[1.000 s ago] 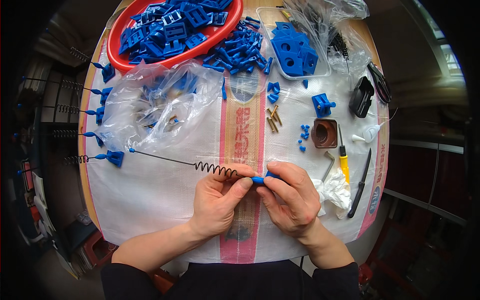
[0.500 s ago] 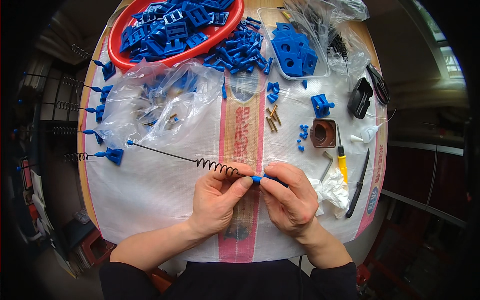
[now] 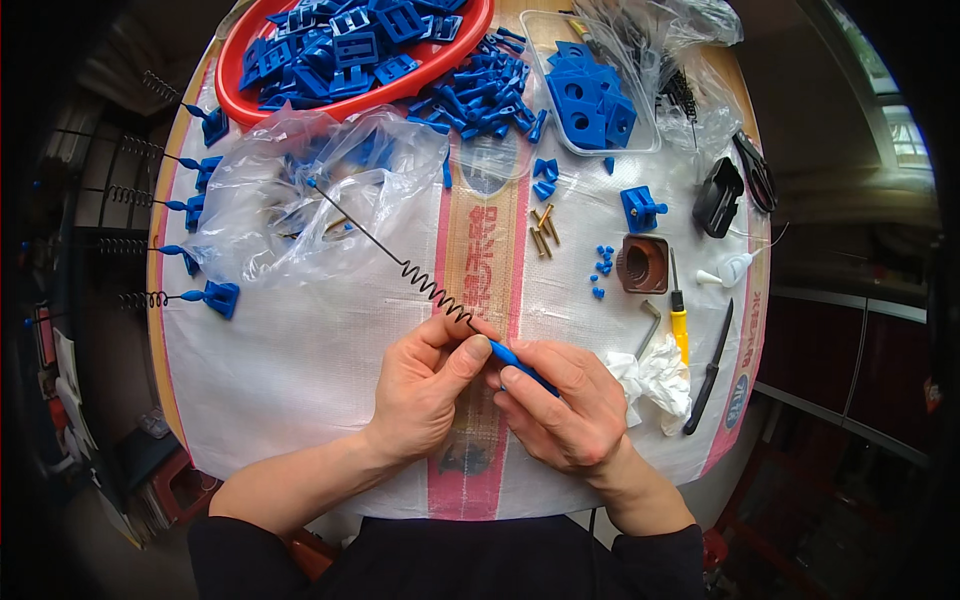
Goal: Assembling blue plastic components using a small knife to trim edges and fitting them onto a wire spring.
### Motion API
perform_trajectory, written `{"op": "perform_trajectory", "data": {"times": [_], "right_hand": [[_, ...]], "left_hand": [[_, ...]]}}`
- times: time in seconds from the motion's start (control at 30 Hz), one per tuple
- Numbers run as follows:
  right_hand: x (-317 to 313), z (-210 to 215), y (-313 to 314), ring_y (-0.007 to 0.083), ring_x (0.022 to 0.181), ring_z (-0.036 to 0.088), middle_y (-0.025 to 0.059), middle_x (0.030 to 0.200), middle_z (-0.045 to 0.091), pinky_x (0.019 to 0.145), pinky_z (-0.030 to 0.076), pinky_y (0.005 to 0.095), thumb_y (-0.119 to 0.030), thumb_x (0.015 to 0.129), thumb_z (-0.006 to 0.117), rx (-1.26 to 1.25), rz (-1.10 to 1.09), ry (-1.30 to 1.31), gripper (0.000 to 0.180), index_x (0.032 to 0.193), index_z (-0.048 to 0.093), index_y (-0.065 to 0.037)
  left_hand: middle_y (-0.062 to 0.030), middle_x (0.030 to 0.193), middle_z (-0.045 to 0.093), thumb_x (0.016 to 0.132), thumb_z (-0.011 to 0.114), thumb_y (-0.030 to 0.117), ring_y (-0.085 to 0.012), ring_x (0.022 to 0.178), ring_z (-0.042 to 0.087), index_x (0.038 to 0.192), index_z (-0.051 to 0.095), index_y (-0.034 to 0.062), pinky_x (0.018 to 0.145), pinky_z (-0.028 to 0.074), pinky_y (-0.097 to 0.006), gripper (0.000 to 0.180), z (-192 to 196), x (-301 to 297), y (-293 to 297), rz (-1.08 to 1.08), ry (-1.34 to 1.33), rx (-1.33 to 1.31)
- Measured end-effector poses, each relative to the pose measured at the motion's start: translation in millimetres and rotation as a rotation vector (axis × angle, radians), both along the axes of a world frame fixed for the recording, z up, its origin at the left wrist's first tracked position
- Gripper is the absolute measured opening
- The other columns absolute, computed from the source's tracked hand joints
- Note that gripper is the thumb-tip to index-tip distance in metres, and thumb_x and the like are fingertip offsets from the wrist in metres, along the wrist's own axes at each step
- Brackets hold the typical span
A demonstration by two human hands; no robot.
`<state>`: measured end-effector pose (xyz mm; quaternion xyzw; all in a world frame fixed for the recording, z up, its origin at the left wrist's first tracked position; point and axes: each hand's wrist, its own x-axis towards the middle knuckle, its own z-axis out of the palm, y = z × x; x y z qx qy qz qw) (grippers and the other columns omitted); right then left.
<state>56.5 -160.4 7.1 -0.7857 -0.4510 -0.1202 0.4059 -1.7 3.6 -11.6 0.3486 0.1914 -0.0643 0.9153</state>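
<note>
Over the near middle of the table, my left hand (image 3: 420,390) pinches the lower end of a black spring wire (image 3: 436,291), thumb against fingers. The wire's straight part slants up to the left and ends in a small blue tip (image 3: 312,183) over the clear plastic bag (image 3: 260,200). My right hand (image 3: 570,405) is closed around a slim blue plastic piece (image 3: 516,364) at the coil's lower end. Fingers cover the spot where wire and blue piece meet, so how they join is hidden. Both hands stay above the white woven sheet (image 3: 290,400).
A red basin (image 3: 350,113) of blue parts stands at the back, beside loose blue pieces (image 3: 480,95) and a clear tray (image 3: 655,140). Brass screws (image 3: 544,232), a brown cup (image 3: 645,265), a yellow-handled screwdriver (image 3: 680,335), crumpled tissue (image 3: 655,385) and a knife (image 3: 708,375) lie right.
The spring wire has swung to a steeper slant, its tip moving up and right. The blue piece has tilted with it, its right end lower. Both hands keep their hold.
</note>
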Motion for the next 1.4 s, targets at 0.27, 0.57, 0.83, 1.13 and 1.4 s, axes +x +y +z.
{"op": "perform_trajectory", "data": {"times": [0.27,0.57,0.83,1.13,1.4], "right_hand": [[-7.6,4.0,-4.1,0.0273,0.084,0.066,0.0144,0.105,0.064,0.067,0.057,0.0348,-0.005,0.069,0.079,-0.049,0.057,-0.06,0.038,0.104,0.067,0.002],[-9.3,3.8,-3.9,0.0246,0.083,0.062,0.0113,0.099,0.062,0.063,0.055,0.0329,0.001,0.07,0.074,-0.074,0.095,-0.158,0.032,0.101,0.067,0.005],[-10.5,5.8,-5.1,0.0231,0.083,0.061,0.0101,0.101,0.061,0.064,0.054,0.0319,0.002,0.068,0.071,-0.07,0.086,-0.167,0.034,0.102,0.068,0.004],[-16.3,6.1,-5.6,0.0219,0.085,0.059,0.0093,0.102,0.061,0.067,0.053,0.0321,0.002,0.068,0.071,-0.089,0.066,-0.18,0.033,0.1,0.068,0.005],[-14.3,6.4,-4.5,0.0218,0.088,0.059,0.0086,0.104,0.061,0.071,0.053,0.0326,-0.002,0.071,0.073,-0.041,0.078,-0.162,0.031,0.102,0.069,0.002]], "left_hand": [[-0.0027,0.094,0.062,0.101,0.053,0.014,-0.0082,0.083,0.057,0.111,0.059,0.0005,0.076,0.048,-0.023,0.018,4.7,-0.1,1.7,-0.016,-0.06,0.01],[-0.0019,0.095,0.059,0.102,0.051,0.015,-0.0075,0.084,0.056,0.111,0.058,0.0011,0.077,0.047,-0.023,0.018,0.6,0.3,1.2,-0.046,-0.089,-0.001],[-0.0056,0.104,0.06,0.1,0.053,0.012,-0.0118,0.093,0.058,0.115,0.056,0.0002,0.086,0.048,-0.029,0.019,1.1,-0.7,4.5,-0.103,-0.141,0.02],[-0.0122,0.11,0.063,0.097,0.055,0.005,-0.0189,0.105,0.061,0.122,0.055,-0.0001,0.095,0.049,-0.035,0.026,4.9,0.4,8.5,-0.174,-0.121,-0.089],[-0.0147,0.115,0.064,0.097,0.054,0.006,-0.0208,0.11,0.061,0.131,0.049,0.0012,0.098,0.048,-0.036,0.035,4.6,1.1,6.8,-0.222,-0.125,-0.044]]}}
